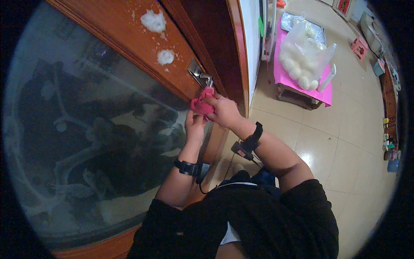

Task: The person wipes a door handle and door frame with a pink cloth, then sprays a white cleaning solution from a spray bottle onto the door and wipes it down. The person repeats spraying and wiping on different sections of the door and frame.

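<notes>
A bright pink cloth (203, 107) is bunched between my two hands, just below the metal lever handle (205, 77) of a wooden door (181, 39). My right hand (226, 110) grips the cloth from the right side. From below, my left hand (195, 126) holds its lower edge with thumb and fingers. The cloth's top end reaches up to the lever's tip; whether it touches cannot be told. Two patches of white foam, a larger one (153, 21) and a smaller one (166, 57), cling to the door's wood above the handle, with small splashes around them.
A patterned dark glass panel (106, 139) fills the door's left part. Right of the door frame (241, 64), a low table with a pink cover (326, 95) bears a plastic bag of round white items (299, 64) and a metal tray (286, 22). A pink stool (359, 48) stands farther off.
</notes>
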The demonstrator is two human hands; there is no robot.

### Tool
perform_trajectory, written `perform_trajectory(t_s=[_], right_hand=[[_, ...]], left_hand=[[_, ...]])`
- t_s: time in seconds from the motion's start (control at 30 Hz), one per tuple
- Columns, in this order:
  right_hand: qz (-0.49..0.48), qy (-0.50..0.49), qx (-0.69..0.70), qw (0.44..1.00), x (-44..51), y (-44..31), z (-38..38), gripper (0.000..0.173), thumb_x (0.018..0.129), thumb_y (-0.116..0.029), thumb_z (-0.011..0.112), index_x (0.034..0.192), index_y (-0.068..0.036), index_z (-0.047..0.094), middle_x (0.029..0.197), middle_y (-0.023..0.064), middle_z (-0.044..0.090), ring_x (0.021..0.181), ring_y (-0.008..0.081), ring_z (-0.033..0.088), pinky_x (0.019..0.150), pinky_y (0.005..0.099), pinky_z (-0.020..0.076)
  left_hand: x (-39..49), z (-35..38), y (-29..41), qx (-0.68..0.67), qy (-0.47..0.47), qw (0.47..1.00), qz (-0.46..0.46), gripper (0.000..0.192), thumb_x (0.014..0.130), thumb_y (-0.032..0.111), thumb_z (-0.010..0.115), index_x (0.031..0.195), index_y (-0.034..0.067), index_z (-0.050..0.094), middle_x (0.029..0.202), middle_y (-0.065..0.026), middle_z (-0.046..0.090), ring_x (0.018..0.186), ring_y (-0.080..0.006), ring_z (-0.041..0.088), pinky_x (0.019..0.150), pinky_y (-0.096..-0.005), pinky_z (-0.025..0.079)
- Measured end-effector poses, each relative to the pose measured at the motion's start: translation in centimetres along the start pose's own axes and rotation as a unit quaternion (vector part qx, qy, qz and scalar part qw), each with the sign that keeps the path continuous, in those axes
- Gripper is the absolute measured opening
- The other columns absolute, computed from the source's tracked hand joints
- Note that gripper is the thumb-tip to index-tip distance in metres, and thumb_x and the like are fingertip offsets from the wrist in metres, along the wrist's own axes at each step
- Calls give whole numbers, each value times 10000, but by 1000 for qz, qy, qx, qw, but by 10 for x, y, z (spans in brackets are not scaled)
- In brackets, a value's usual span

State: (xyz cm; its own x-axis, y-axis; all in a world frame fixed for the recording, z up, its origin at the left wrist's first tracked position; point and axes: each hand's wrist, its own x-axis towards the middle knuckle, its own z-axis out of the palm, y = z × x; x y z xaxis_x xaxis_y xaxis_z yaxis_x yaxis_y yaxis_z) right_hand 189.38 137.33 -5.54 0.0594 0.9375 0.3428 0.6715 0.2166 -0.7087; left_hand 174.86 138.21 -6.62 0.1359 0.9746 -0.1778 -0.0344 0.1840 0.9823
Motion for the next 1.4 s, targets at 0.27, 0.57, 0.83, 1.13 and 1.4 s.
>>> perform_trajectory(t_s=[0.27,0.57,0.83,1.13,1.4], right_hand=[[186,47,355,915,-22,15,-8,361,742,-75,659,1083,5,571,940,53,624,834,116,581,749,262,480],[170,-127,423,881,-59,-18,-38,595,800,-94,601,1330,-32,337,1180,67,503,1045,144,497,888,280,421],[147,-181,507,830,-87,-17,-82,698,782,-59,600,1389,-91,257,1211,100,481,1066,181,489,881,321,429],[260,-124,420,860,-146,20,-163,393,841,-113,568,1222,-58,483,1033,67,585,864,149,597,717,265,459],[255,-134,393,873,-180,25,-194,343,852,-108,561,1184,-53,495,997,64,599,849,155,609,726,263,459]], left_hand=[[-23,-9,6,59,-3,993,100,314,884,198,553,1166,84,474,946,-9,555,788,-91,535,675,-223,412],[-48,21,3,-96,-204,972,64,682,821,247,651,1355,76,261,1298,-104,392,1181,-222,422,966,-364,384],[-59,41,-4,-191,-104,976,-33,460,830,120,607,1241,62,407,1170,-86,502,1042,-205,529,870,-343,467],[-93,86,-7,-151,-65,986,-17,331,907,277,536,1130,32,535,1057,-46,589,955,-137,556,845,-293,447],[-128,114,3,-30,-62,998,5,521,905,471,464,1098,-4,557,1013,-55,594,923,-143,544,828,-286,429]])
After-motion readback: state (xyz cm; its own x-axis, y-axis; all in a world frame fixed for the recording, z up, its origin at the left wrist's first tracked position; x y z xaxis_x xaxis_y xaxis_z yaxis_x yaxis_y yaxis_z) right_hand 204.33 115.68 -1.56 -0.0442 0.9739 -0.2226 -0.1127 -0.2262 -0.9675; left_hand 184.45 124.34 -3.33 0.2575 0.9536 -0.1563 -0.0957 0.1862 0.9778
